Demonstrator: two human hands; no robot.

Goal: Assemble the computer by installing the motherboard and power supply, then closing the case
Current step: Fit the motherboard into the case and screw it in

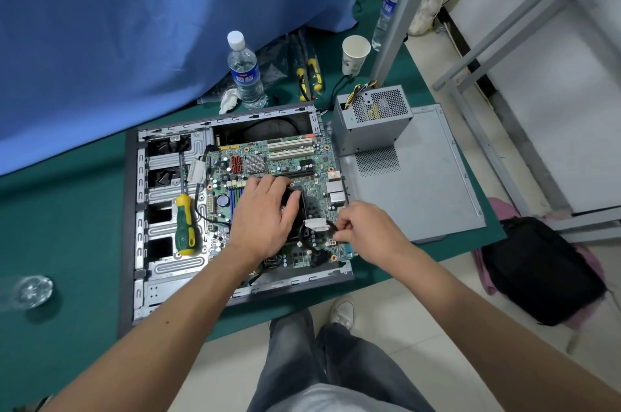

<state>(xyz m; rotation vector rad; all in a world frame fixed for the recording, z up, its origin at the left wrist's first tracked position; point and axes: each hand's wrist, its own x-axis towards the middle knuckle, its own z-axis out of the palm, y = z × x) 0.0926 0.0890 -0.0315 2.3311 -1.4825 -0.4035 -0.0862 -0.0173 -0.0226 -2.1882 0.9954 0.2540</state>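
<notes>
- While the case [141,210] lies open on its side on the green tabletop [67,243], the motherboard [285,163] sits inside it, filling the half toward 3 o'clock.
- Left hand [265,213]: palm down on the black CPU cooler [295,196] at the board's centre, fingers curved over its top and thumb along its 3 o'clock edge, grasping it.
- Right hand [364,226]: fingers bunched, pinching a black cable [314,237] near a small white connector [331,241] at the board's 5 o'clock corner. A white label [316,224] wraps the cable loop just beside the fingertips.
- Screwdriver [184,220], green and yellow handle, lies in the case's drive-bay area at 9 o'clock of the board, shaft pointing to 12 o'clock.
- Power supply [373,122]: outside the case, standing at 1 o'clock of it, resting on the far end of the grey side panel [430,183], which lies flat at 3 o'clock of the case.
- Water bottle [245,72], paper cup [354,53] and yellow-handled pliers [311,75] stand or lie beyond the case at 12 o'clock, against a blue cloth [134,25].
- Black bag [544,270] on the floor at 4 o'clock.
</notes>
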